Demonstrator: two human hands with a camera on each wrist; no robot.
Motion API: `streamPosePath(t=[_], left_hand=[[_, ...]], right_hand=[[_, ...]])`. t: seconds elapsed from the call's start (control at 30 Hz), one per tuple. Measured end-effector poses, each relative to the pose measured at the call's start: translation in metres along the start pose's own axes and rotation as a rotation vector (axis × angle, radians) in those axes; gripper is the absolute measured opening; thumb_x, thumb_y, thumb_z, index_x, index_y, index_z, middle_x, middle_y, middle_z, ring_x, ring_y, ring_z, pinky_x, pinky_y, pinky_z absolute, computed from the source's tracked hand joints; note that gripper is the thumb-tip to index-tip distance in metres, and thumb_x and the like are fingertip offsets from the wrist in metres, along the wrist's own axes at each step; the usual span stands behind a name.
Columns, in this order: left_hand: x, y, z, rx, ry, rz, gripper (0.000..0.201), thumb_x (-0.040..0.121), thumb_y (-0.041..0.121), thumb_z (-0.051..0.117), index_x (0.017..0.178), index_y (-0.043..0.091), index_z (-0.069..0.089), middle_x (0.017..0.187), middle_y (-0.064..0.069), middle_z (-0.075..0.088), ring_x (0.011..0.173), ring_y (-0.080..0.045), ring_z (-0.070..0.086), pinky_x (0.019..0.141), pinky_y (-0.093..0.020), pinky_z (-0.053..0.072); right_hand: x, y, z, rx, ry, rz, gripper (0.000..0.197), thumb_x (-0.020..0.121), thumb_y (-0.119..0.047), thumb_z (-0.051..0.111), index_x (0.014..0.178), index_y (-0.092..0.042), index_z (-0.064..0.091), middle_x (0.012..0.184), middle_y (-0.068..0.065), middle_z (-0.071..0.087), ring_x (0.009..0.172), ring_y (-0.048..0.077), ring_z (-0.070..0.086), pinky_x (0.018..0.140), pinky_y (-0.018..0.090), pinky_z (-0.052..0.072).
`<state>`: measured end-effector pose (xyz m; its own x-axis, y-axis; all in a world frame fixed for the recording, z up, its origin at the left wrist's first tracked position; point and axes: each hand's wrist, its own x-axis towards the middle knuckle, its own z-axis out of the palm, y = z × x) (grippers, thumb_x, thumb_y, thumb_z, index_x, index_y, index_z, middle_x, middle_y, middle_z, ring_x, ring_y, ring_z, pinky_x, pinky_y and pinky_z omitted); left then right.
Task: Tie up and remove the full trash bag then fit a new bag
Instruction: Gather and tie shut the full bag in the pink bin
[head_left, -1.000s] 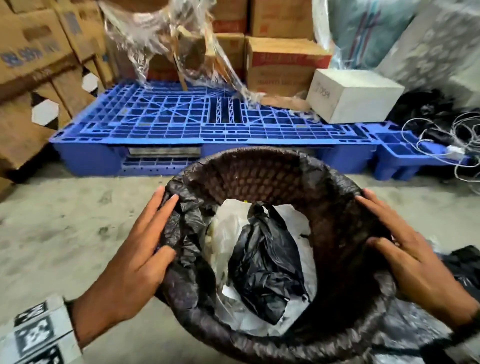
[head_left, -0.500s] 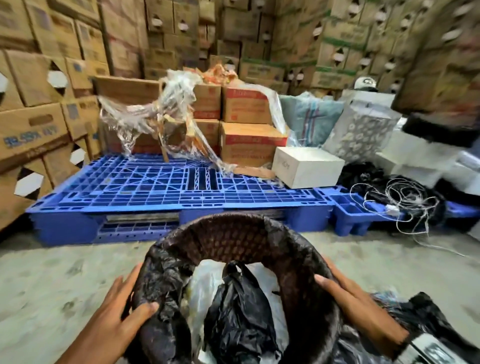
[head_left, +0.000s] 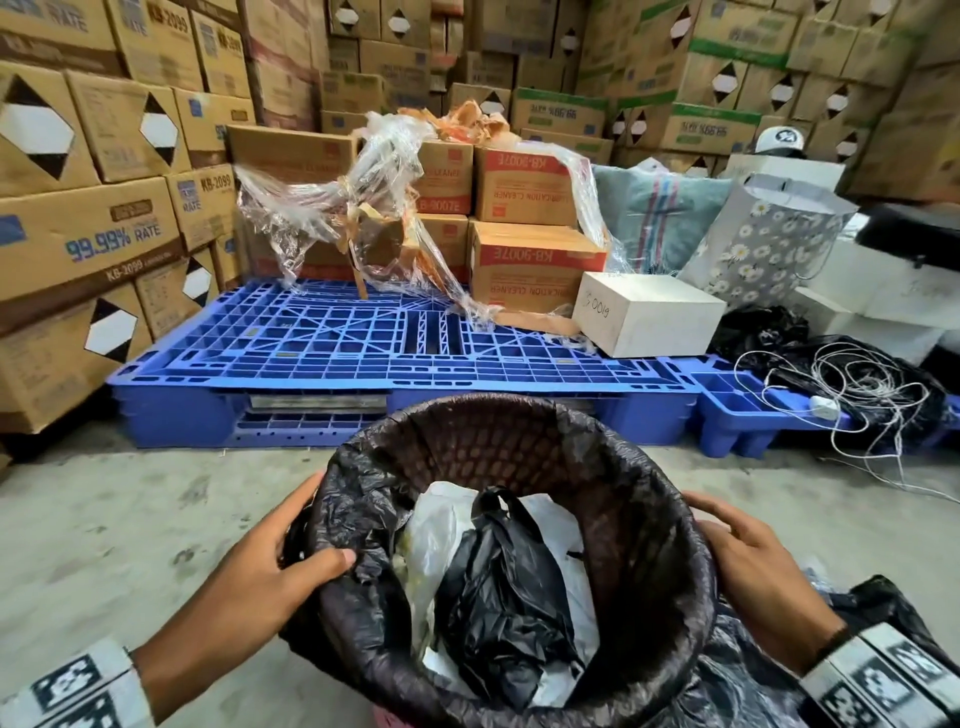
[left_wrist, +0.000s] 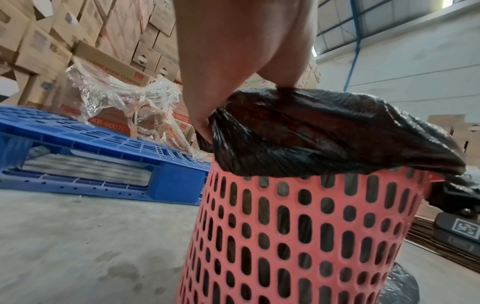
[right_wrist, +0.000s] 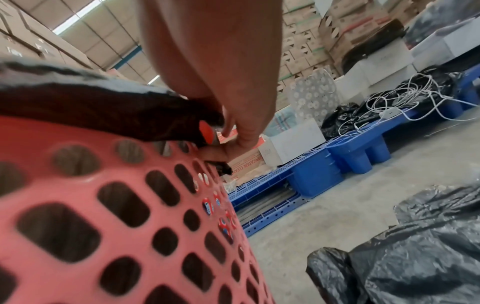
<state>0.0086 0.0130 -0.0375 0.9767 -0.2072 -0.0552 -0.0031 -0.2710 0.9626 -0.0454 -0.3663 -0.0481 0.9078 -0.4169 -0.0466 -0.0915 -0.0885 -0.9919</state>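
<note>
Red perforated bin (left_wrist: 298, 236) upright on concrete floor (head_left: 104, 545), lined with black trash bag (head_left: 644, 519) folded over the rim. Left hand (head_left: 260, 571) at the left rim, thumb inside and fingers outside, pinching the folded bag edge. Right hand (head_left: 748, 561) at the right rim, fingers curled round the bag's overhang, as seen in the right wrist view; thumb position not discernible there. Inside the liner: crumpled white plastic (head_left: 441, 525) and a smaller black bag (head_left: 509, 582), well below the rim. Blue plastic pallet (head_left: 363, 338) directly behind the bin, close to its far side. On the pallet: red-and-brown cartons (head_left: 530, 254), loose clear wrap (head_left: 353, 208) draped over them, a white box (head_left: 644, 314) at the right end. Tangle of white cable (head_left: 862, 389) over black plastic on a second pallet section to the right. Floral gift bag (head_left: 769, 239) and striped sack (head_left: 654, 213) behind the white box. Stacked cardboard boxes (head_left: 83, 228) walling the left side and rear. Loose black bags (right_wrist: 415, 257) heaped on the floor just beside the bin on the right, near the right wrist.
</note>
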Motion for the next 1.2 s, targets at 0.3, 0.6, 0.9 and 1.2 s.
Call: streamPosePath(t=[0.3,0.6,0.9,1.2], left_hand=[[0.006,-0.006,0.003,0.187,0.062,0.154,0.066,0.08,0.007,0.067,0.12,0.052,0.041,0.125,0.032,0.044,0.099,0.025,0.049,0.079,-0.001,0.044],[0.001,0.003,0.007,0.345,0.084,0.148,0.067,0.077,0.031,0.068,0.136,0.039,0.038,0.137,0.015,0.038,0.125,-0.007,0.038,0.103,-0.025,0.031],[0.008,0.005,-0.005,0.2,0.271,0.223,0.027,0.085,0.012,0.061,0.095,0.037,0.061,0.107,0.016,0.063,0.097,0.004,0.058,0.09,-0.016,0.046],[0.022,0.047,-0.024,0.209,0.323,0.397,0.037,0.079,-0.006,0.064,0.089,0.03,0.064,0.095,0.001,0.068,0.084,-0.012,0.06,0.073,-0.016,0.046]], right_hand=[[0.02,-0.013,-0.014,0.065,0.112,0.011,0.05,0.08,0.02,0.052,0.123,-0.005,0.051,0.107,0.025,0.059,0.077,0.027,0.058,0.052,0.014,0.055],[-0.006,-0.089,0.02,0.001,-0.192,-0.345,0.045,0.069,0.022,0.062,0.096,-0.013,0.063,0.086,0.014,0.056,0.06,0.007,0.059,0.061,0.01,0.051],[-0.031,-0.096,0.052,-0.63,-0.496,-0.61,0.031,0.084,0.003,0.059,0.09,-0.026,0.069,0.087,-0.005,0.071,0.081,0.008,0.067,0.069,0.015,0.051],[-0.003,-0.086,0.021,-1.059,-0.131,-0.625,0.056,0.077,-0.031,0.071,0.128,-0.028,0.048,0.124,0.001,0.055,0.114,0.021,0.053,0.094,0.036,0.043]])
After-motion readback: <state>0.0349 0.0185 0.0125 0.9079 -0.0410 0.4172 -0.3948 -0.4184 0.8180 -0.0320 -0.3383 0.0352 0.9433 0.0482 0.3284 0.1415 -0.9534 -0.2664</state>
